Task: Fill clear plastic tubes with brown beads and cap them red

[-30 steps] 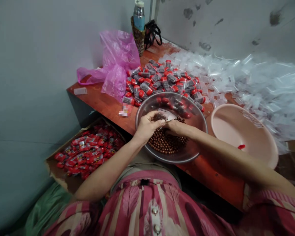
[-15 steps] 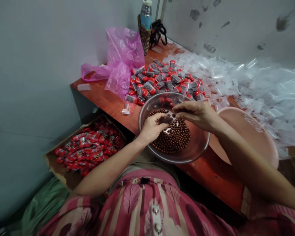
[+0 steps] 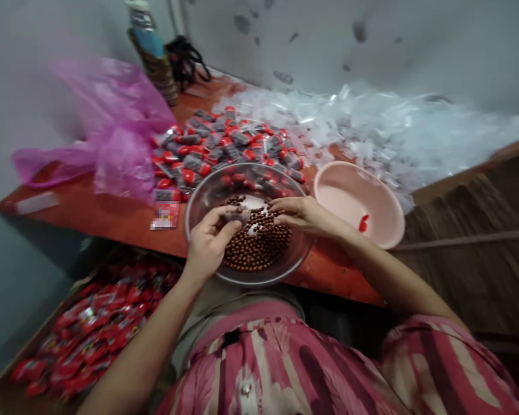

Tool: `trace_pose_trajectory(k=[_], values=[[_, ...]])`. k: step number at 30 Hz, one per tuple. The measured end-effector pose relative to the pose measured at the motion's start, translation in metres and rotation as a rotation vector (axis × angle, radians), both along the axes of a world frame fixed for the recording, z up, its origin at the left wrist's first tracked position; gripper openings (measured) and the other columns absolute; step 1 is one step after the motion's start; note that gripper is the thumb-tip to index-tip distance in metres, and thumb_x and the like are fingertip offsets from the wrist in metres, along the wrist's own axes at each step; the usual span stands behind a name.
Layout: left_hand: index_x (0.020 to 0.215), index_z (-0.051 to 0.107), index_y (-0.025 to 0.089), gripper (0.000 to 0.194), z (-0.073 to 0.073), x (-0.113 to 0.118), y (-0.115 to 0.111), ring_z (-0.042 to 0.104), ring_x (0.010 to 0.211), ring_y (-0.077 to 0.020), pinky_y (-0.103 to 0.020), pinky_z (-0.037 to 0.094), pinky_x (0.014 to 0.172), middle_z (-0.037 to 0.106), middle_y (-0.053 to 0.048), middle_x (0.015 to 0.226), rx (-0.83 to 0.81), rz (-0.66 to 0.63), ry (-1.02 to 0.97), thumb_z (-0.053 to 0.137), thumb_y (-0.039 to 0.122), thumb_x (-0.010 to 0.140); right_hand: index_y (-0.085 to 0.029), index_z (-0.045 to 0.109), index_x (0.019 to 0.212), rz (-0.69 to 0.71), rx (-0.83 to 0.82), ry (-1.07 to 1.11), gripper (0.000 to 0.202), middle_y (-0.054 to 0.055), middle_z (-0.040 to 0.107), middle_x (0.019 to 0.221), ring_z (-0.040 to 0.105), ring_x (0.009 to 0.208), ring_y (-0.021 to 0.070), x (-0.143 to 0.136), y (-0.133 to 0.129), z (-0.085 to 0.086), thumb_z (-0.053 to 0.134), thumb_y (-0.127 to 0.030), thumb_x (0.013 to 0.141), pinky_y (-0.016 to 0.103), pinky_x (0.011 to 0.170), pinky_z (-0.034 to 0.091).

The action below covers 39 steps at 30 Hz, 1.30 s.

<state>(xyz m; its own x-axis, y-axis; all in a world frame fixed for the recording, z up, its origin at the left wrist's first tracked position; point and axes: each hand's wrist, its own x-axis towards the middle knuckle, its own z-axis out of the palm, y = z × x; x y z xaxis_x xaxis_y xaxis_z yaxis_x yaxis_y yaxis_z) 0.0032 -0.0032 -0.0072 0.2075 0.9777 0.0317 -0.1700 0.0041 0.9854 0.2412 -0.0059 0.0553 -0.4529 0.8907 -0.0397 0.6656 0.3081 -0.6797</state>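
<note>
Presently, I see a small clear vial (image 3: 237, 215) pinched between the thumb and fingers of the left hand (image 3: 210, 242), held just above the near-left part of the metal bowl (image 3: 199, 199). The vial is blurred; I cannot make out its contents. Those fingers are clamped on it. The right hand (image 3: 305, 214) lies over the brown beads (image 3: 255, 248) heaped in the bowl, fingers stretched out flat and close together, tips touching the beads just right of the vial; I cannot tell whether they grip any. Behind the bowl lies a pile of red-capped filled vials (image 3: 218, 144). Right of the bowl sits a pink basin (image 3: 378, 202) with a red cap (image 3: 363, 223) inside. Clear empty tubes (image 3: 372, 132) are heaped behind the basin. Left of the bowl lies a pink plastic bag (image 3: 112, 132).
</note>
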Motion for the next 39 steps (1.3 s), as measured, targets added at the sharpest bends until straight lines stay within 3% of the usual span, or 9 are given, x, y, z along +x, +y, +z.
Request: trace_pose_trajectory(k=[3,6,8,12,17,21,23,33,39], values=[[0.107,0.067,0.019,0.030,0.003,-0.003,0.003,0.070,0.092,-0.0186,-0.031,0.054,0.089,0.074,-0.006,0.104,0.128,0.000,0.221,0.067,0.037,0.083,-0.020,0.071,0.108,-0.258,0.094,-0.085,0.031,0.005,0.074,0.106,0.069,0.094,0.0204,0.039,-0.016,0.005,0.053,-0.040,0.092,0.031,0.085,0.052],[0.107,0.067,0.021,0.027,0.009,-0.002,0.005,0.070,0.093,-0.0175,-0.030,0.055,0.089,0.074,-0.003,0.105,0.229,0.019,0.308,0.065,0.036,0.085,-0.019,0.072,0.111,-0.614,0.080,-0.565,0.032,0.010,0.074,0.103,0.068,0.095,0.0258,0.105,-0.023,0.009,0.051,-0.037,0.093,0.036,0.087,0.050],[0.107,0.067,0.021,0.026,0.010,0.001,0.006,0.069,0.095,-0.0174,-0.030,0.054,0.091,0.074,-0.003,0.105,0.241,-0.003,0.319,0.066,0.035,0.085,-0.015,0.072,0.110,-0.732,-0.175,-0.983,0.032,0.015,0.071,0.112,0.064,0.107,0.0305,0.151,-0.022,0.002,0.053,-0.033,0.092,0.039,0.091,0.048],[0.109,0.066,0.021,0.028,0.006,0.007,0.005,0.070,0.093,-0.0178,-0.031,0.056,0.090,0.074,-0.004,0.104,0.166,0.043,0.282,0.066,0.036,0.085,-0.002,0.075,0.098,-0.827,-0.466,-1.095,0.029,0.025,0.072,0.096,0.067,0.095,0.0363,0.205,-0.022,-0.034,0.070,-0.022,0.077,0.040,0.080,0.051],[0.107,0.067,0.020,0.030,0.007,0.009,0.000,0.071,0.089,-0.0179,-0.033,0.059,0.086,0.073,-0.004,0.102,-0.014,-0.067,0.169,0.070,0.036,0.082,-0.001,0.076,0.090,-0.863,-0.598,-1.035,0.027,0.024,0.073,0.086,0.069,0.080,0.0297,0.215,-0.029,-0.068,0.072,-0.012,0.066,0.032,0.068,0.049],[0.105,0.067,0.019,0.033,0.009,0.011,-0.003,0.072,0.089,-0.0191,-0.036,0.061,0.085,0.074,-0.005,0.098,-0.130,-0.082,0.061,0.074,0.037,0.078,-0.009,0.069,0.117,-0.830,-0.509,-0.904,0.045,0.015,0.074,0.104,0.068,0.088,0.0216,0.219,-0.030,-0.067,0.070,-0.024,0.075,0.025,0.069,0.047],[0.104,0.067,0.018,0.033,0.007,0.013,-0.005,0.072,0.088,-0.0192,-0.036,0.062,0.084,0.073,-0.005,0.097,-0.183,-0.127,0.029,0.075,0.036,0.077,-0.012,0.069,0.116,-0.806,-0.477,-0.859,0.043,0.011,0.074,0.103,0.067,0.087,0.0193,0.221,-0.030,-0.064,0.069,-0.031,0.077,0.023,0.069,0.046],[0.102,0.066,0.017,0.034,0.006,0.016,-0.006,0.072,0.087,-0.0173,-0.033,0.062,0.080,0.074,-0.005,0.098,-0.258,-0.089,-0.062,0.078,0.034,0.075,-0.007,0.075,0.096,-0.862,-0.499,-0.952,0.028,0.021,0.073,0.092,0.068,0.083,0.0287,0.222,-0.034,-0.073,0.065,-0.018,0.073,0.032,0.068,0.045],[0.101,0.067,0.017,0.035,0.003,0.017,-0.008,0.072,0.087,-0.0177,-0.033,0.062,0.081,0.074,-0.006,0.098,-0.244,-0.075,-0.088,0.078,0.036,0.073,-0.004,0.073,0.095,-0.802,-0.344,-0.871,0.028,0.026,0.071,0.088,0.067,0.086,0.0383,0.214,-0.039,-0.065,0.067,-0.018,0.072,0.044,0.073,0.049]])
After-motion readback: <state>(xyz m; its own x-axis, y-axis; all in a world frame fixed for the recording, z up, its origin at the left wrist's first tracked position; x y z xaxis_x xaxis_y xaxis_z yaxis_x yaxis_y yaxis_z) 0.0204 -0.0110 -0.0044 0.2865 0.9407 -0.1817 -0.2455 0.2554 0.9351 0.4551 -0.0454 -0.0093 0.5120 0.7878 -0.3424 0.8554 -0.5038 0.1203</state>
